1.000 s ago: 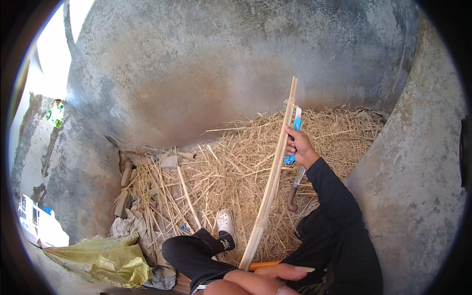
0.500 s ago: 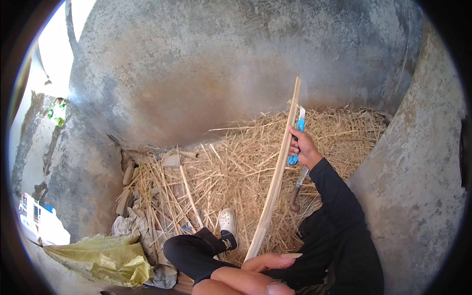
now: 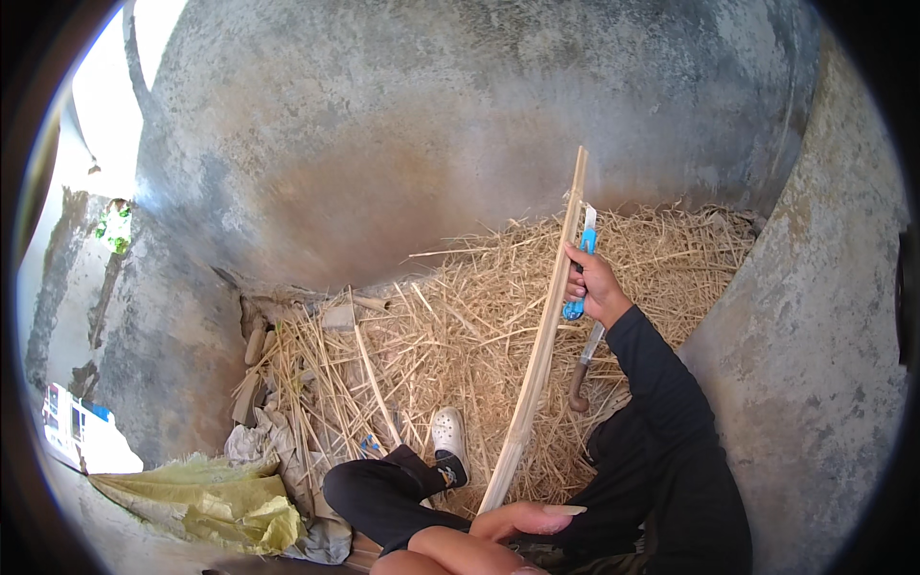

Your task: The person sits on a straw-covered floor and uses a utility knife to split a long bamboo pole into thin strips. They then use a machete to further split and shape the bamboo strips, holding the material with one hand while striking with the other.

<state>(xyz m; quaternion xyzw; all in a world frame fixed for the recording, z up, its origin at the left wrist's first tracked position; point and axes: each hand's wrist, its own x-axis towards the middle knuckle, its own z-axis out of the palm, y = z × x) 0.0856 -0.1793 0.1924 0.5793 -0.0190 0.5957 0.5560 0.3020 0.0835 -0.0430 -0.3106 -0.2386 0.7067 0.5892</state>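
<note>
A long, pale bamboo strip (image 3: 537,383), which looks like several thin lengths together, slants up from my lap, its far tip before the wall. My left hand (image 3: 470,546), large at the lower edge, is closed at the near end of the strip, with its thumb stretched to the right; the fingers partly hide the grip. My right hand (image 3: 596,287) is closed around a blue utility knife (image 3: 587,241), its blade out and pointing away. The right fingertips touch the strip's right side. Below that hand, a knife with a brown handle (image 3: 579,386) lies on the shavings.
Straw-like shavings (image 3: 441,335) cover the floor between curved concrete walls (image 3: 460,115). Loose strips (image 3: 307,402) lie at the left. A yellowish woven sack (image 3: 211,508) is at the lower left. My foot in a white clog (image 3: 448,431) rests on the shavings.
The view has shifted slightly. My left hand sits a little lower in the picture; both hands keep their hold, and the strip and utility knife stay nearly in place.
</note>
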